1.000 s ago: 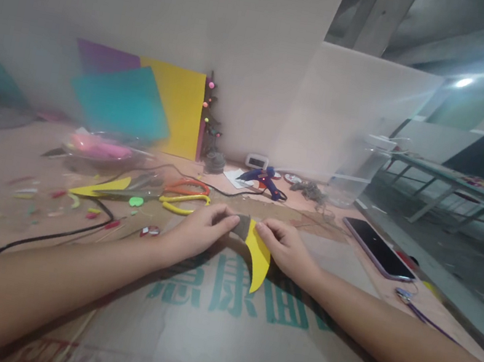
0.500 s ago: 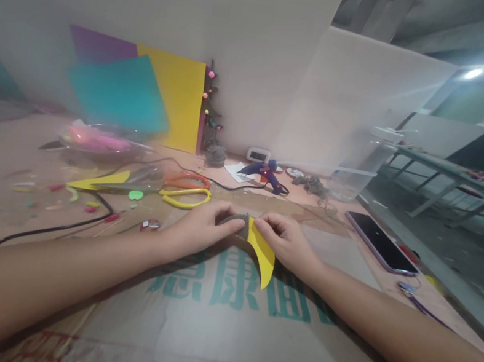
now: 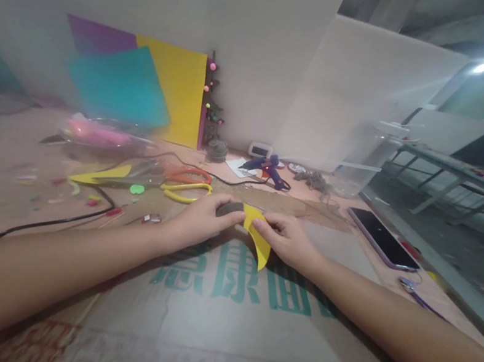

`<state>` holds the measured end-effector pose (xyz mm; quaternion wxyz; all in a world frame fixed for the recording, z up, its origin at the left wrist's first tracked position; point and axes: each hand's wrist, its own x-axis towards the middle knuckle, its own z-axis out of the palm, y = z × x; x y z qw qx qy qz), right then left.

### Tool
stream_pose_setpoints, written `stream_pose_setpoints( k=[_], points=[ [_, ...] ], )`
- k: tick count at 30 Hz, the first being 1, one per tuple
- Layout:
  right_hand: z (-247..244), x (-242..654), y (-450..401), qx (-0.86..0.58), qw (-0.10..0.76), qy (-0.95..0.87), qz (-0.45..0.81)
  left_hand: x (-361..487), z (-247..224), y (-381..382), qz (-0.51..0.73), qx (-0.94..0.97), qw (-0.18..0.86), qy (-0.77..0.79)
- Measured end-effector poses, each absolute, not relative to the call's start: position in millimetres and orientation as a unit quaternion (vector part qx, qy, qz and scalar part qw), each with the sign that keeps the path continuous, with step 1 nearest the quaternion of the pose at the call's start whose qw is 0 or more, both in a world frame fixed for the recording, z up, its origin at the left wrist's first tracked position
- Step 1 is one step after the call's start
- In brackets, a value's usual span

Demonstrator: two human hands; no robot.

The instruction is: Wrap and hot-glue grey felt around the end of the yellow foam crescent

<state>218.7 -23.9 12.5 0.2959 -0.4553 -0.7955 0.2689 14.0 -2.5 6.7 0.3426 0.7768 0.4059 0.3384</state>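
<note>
Between my hands, just above the table, is a curved yellow paper piece [image 3: 260, 248] that tapers to a point hanging downward. Its upper end meets a dark grey piece [image 3: 231, 208], flat or rounded, I cannot tell. My left hand [image 3: 212, 213] pinches the grey piece between thumb and fingers. With thumb on top and fingers behind, my right hand [image 3: 286, 235] grips the yellow paper. Parts of both pieces are hidden by my fingers. Beneath them lies a board with green printed characters [image 3: 236, 280].
Scissors with orange and yellow handles [image 3: 186, 191] and a pointed yellow scrap [image 3: 105, 174] lie left. A blue glue gun [image 3: 267, 168] rests behind my hands. A phone [image 3: 382, 238] sits right. Coloured sheets [image 3: 121, 85] lean on the wall. A black cord [image 3: 56, 227] crosses the left side.
Both hands stay closed on the pieces. The yellow paper has shifted slightly left and up, and more of it shows near my left thumb. The view has tilted a little.
</note>
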Motion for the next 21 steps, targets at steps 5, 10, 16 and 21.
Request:
stream_pose_setpoints(
  k=[5, 10, 16, 21],
  points=[
    [11.0, 219.6, -22.8, -0.458, 0.318, -0.789, 0.258, 13.9, 6.4, -2.3, 0.333, 0.786, 0.326, 0.406],
    [10.9, 219.3, -23.0, -0.468, 0.329, -0.78, 0.256, 13.6, 5.1, -0.3, 0.346, 0.784, 0.332, 0.395],
    [12.0, 218.3, -23.3, -0.466, 0.331, -0.779, 0.259, 12.7, 2.8, 0.7, 0.347, 0.776, 0.344, 0.399],
    [10.6, 218.3, -21.4, -0.471, 0.332, -0.776, 0.255, 13.4, 1.7, 1.7, 0.36, 0.782, 0.347, 0.373]
  ],
)
